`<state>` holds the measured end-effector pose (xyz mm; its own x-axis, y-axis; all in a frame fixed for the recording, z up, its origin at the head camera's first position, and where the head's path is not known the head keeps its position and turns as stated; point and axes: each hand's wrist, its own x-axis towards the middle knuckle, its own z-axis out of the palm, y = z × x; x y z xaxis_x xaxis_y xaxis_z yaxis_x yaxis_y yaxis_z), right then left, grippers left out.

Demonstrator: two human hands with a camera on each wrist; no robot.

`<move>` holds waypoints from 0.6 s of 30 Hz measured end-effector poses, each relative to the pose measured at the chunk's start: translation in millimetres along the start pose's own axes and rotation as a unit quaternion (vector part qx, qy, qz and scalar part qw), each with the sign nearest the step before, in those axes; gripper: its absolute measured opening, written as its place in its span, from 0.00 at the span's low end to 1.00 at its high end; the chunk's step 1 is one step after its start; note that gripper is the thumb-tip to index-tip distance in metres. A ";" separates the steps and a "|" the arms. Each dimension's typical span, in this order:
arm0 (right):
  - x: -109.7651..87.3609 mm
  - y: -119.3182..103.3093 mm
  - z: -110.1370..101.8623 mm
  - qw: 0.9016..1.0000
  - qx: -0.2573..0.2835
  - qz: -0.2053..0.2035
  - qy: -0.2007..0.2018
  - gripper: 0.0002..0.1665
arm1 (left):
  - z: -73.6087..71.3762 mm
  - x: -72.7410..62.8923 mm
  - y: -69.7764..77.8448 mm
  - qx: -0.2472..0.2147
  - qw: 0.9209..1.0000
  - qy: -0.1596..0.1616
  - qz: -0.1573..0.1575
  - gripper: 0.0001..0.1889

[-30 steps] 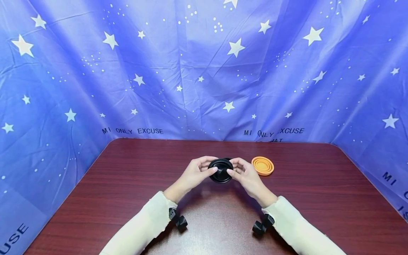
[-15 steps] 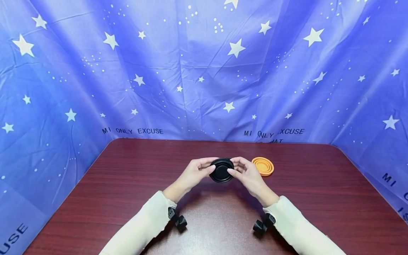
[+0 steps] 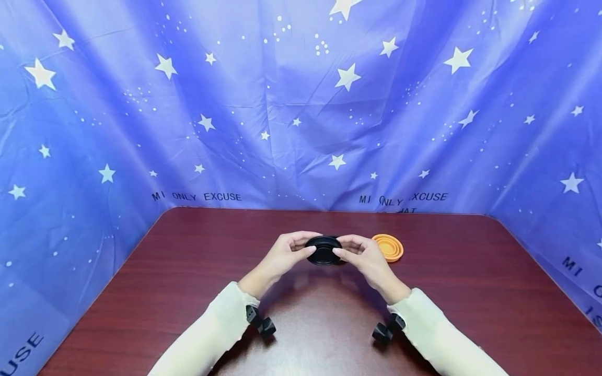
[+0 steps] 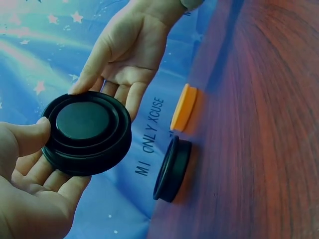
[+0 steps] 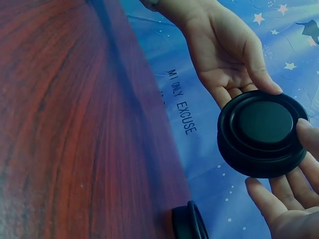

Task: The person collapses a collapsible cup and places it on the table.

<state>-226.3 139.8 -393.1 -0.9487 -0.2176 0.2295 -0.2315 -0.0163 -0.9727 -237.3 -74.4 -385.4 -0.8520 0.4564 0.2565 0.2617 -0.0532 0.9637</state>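
Observation:
A round black collapsible cup with ringed, stepped walls is held up over the table between both hands, squashed to a flat disc. My left hand pinches its left edge, thumb on the ringed face and fingers underneath. On the opposite edge my right hand grips it the same way. The left wrist view shows the disc with a smooth flat centre. Beyond it, a second black round piece with a flared rim rests on the table; in the head view the held cup mostly hides it.
An orange ringed collapsible cup lies flattened on the table just beyond my right hand. The dark red wooden table ends at a blue curtain printed with white stars. Black cameras hang at both wrists.
The black cup has tipped from facing the head camera to a flatter angle; its raised-looking centre now sits recessed. Both hands keep their hold. The head view has shifted slightly upward.

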 end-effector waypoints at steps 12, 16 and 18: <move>6.1 0.4 0.2 0.994 0.086 0.064 0.002 0.16 | -1.0 3.6 0.5 -0.005 0.999 -0.016 0.030 0.17; 8.2 -2.1 -0.6 0.992 0.085 0.087 -0.025 0.24 | -1.5 3.4 0.6 -0.014 0.999 -0.013 0.040 0.17; 9.2 -4.0 -0.6 0.992 0.084 0.094 -0.033 0.26 | -1.7 3.9 1.5 -0.014 0.999 -0.011 0.047 0.17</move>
<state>-234.3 138.5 -387.1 -0.9541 -0.2958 0.0465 -0.0081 -0.1299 -0.9915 -241.1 -74.2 -382.8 -0.8137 0.4675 0.3454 0.3274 -0.1223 0.9369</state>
